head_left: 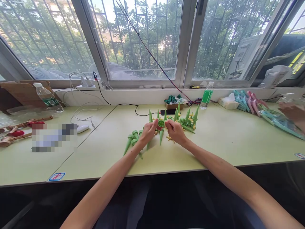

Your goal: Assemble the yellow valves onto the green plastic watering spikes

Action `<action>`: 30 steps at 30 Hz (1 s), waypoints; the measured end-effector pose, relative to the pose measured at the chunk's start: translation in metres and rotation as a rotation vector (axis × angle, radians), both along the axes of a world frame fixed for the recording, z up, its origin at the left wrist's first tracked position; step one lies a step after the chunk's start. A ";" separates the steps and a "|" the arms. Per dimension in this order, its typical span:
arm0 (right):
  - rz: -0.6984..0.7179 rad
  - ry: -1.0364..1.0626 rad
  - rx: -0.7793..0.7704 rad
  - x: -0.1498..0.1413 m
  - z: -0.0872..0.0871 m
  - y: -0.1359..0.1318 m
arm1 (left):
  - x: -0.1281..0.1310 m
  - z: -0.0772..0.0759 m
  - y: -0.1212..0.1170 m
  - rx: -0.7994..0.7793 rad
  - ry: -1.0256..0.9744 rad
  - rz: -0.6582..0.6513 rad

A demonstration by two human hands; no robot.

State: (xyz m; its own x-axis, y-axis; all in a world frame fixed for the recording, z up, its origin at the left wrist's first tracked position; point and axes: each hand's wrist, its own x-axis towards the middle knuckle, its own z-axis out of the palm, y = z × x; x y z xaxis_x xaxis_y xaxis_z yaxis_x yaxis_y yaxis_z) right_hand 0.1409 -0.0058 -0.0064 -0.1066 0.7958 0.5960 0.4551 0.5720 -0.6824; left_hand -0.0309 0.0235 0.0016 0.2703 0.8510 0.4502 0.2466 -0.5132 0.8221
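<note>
Centrally, above the table (219,140), the left hand (149,130) pinched a round green piece (161,123) from its nine o'clock side, its open end facing the camera. At three o'clock the right hand (175,130) curled close by the rim; whether its fingers gripped anything, I could not tell. Green spikes (134,140) lay toward eight o'clock, yellow bits (169,138) at five, a phone (170,112) at one.
</note>
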 end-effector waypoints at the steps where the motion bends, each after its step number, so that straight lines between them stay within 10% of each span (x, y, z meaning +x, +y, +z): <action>1: 0.006 -0.006 0.000 0.000 0.001 -0.001 | 0.000 0.000 0.000 -0.004 -0.003 -0.002; 30: -0.066 -0.046 0.009 0.006 0.001 0.005 | -0.005 -0.008 0.004 0.237 0.039 -0.204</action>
State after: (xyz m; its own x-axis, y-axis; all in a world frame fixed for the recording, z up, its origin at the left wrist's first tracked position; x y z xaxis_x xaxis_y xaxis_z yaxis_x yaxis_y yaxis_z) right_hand 0.1464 -0.0006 -0.0053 -0.0816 0.7965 0.5991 0.5226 0.5460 -0.6548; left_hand -0.0362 0.0273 -0.0061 0.4454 0.6502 0.6156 0.1480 -0.7315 0.6655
